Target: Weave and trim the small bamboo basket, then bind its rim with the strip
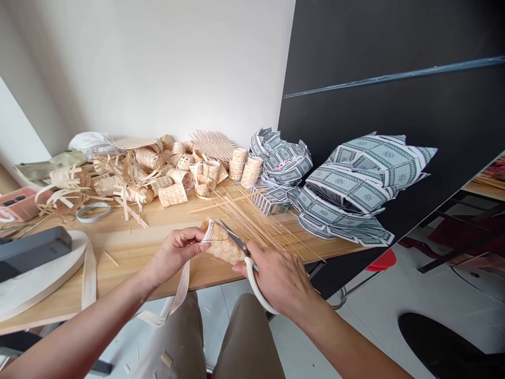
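Observation:
My left hand [177, 252] pinches the rim of a small woven bamboo cup [221, 243], held on its side over the table's front edge. A pale ribbon strip [179, 295] hangs down from that hand. My right hand [282, 279] grips white-handled scissors [236, 241]; their blades rest against the top of the cup, near its rim. Both hands are closed around what they hold.
The wooden table [130, 247] carries a heap of woven cups and strips [158, 168], thin bamboo sticks [252, 221], a tape roll [93, 211], a dark box [31, 247] and folded patterned paper pieces [355, 184]. A black panel [394, 79] stands at right.

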`<state>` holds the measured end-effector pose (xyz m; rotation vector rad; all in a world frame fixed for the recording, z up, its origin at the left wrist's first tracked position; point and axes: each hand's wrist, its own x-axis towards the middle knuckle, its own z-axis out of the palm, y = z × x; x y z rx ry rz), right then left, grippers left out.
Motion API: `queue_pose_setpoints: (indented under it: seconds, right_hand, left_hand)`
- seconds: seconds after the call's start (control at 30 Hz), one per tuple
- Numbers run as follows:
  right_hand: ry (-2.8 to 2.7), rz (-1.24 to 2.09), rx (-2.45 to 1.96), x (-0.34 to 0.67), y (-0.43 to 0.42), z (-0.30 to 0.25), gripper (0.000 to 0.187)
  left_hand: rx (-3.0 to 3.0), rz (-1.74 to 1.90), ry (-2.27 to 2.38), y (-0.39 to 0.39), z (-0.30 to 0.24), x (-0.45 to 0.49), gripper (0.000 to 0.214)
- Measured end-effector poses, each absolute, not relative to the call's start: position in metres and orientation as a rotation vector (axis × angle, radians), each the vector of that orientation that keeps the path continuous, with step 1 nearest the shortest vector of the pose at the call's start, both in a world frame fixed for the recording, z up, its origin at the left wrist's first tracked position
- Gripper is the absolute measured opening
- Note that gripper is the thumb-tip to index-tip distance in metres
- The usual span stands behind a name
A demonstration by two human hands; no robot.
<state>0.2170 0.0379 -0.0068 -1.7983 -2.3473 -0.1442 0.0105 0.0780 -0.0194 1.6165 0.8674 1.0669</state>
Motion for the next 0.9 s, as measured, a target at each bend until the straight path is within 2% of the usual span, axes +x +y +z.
queue_pose_setpoints:
  seconds: [0.27, 0.57, 0.7, 0.9]
  right_hand:
    - [-2.365, -0.052, -1.784, 0.221, 0.045, -0.013, 0.02]
    - [-2.244, -0.037, -1.658, 0.229, 0.046, -0.013, 0.023]
    - [-2.241, -0.151, -1.556, 0.235, 0.045, -0.012, 0.029]
    - [-2.323, -0.298, -1.582, 0.225, 0.042, -0.01, 0.023]
  left_hand:
    - [1.536, 1.092, 0.886, 0.082, -0.024, 0.011, 0.024]
    - [1.461, 1.111, 0.859, 0.09, -0.031, 0.003, 0.017]
    - [1.426, 1.156, 0.854, 0.09, -0.036, -0.001, 0.018]
    - [1.433, 1.2, 0.849, 0.081, -0.036, 0.006, 0.015]
